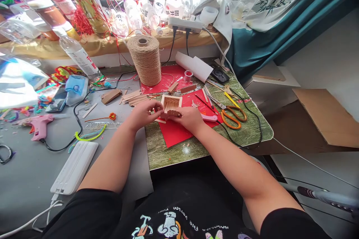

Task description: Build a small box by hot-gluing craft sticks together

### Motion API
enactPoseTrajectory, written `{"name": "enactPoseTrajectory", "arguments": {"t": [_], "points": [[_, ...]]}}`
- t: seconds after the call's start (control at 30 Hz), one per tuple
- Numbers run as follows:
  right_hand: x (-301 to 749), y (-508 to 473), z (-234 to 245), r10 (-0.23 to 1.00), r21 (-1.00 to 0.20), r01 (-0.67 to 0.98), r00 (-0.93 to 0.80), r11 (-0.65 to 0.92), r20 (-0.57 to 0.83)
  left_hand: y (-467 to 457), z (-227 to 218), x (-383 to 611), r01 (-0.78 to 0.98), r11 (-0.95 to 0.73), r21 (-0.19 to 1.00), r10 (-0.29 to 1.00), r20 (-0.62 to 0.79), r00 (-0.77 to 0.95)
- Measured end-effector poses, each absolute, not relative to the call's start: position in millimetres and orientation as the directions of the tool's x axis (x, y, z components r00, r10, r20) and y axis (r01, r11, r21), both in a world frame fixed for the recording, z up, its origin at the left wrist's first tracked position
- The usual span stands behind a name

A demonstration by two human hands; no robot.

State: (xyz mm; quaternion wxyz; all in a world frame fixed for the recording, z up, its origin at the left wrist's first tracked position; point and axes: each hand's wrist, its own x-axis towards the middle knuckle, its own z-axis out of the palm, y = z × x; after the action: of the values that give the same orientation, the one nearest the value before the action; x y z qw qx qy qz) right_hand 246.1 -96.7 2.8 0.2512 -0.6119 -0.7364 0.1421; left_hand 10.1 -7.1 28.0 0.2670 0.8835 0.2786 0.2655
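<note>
My right hand (pixel 190 118) grips a small brown cardboard piece (pixel 171 113) with a notched edge, held between thumb and fingers. Close to its left end, my left hand (pixel 146 112) has its fingers curled and the thumb and fingertips drawn together; what lies between them is too small to make out. Just behind the hands stands a little open box (pixel 175 100) of pale wooden strips, its lower part hidden by the fingers. Beneath everything lies a red sheet (pixel 174 134). Several thin brown strips (pixel 136 99) are piled beyond my left hand.
Orange-handled scissors (pixel 234 115) and a pink-handled tool (pixel 209 118) lie at the right. A twine spool (pixel 145 61) stands behind. At left are a pink glue gun (pixel 40 125), a white power bank (pixel 74 168) and cables. Bottles (pixel 77 54) crowd the sill side.
</note>
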Motion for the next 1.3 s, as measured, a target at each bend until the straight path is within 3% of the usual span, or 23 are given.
{"name": "enactPoseTrajectory", "arguments": {"t": [0.23,0.53,0.77,1.13,1.3], "points": [[245.8,-96.3,4.1,0.972,-0.495,0.843,-0.124,0.209,0.199,-6.8,34.8,2.1,0.346,-0.705,0.619,0.640,0.347,0.685],[245.0,-96.7,4.8,0.973,-0.499,0.843,-0.113,0.202,0.203,-7.6,34.4,6.2,0.279,-0.802,0.528,0.526,0.403,0.749],[245.1,-96.4,2.2,0.972,-0.493,0.845,-0.119,0.206,0.202,-6.8,25.3,12.4,0.316,-0.802,0.507,0.544,0.400,0.738],[245.3,-97.4,2.8,0.972,-0.509,0.836,-0.111,0.205,0.209,-3.1,24.6,19.0,0.271,-0.741,0.614,0.571,0.365,0.735],[245.8,-97.6,1.7,0.966,-0.521,0.823,-0.120,0.225,0.227,2.4,18.8,17.4,0.206,-0.780,0.591,0.500,0.390,0.773]]}}
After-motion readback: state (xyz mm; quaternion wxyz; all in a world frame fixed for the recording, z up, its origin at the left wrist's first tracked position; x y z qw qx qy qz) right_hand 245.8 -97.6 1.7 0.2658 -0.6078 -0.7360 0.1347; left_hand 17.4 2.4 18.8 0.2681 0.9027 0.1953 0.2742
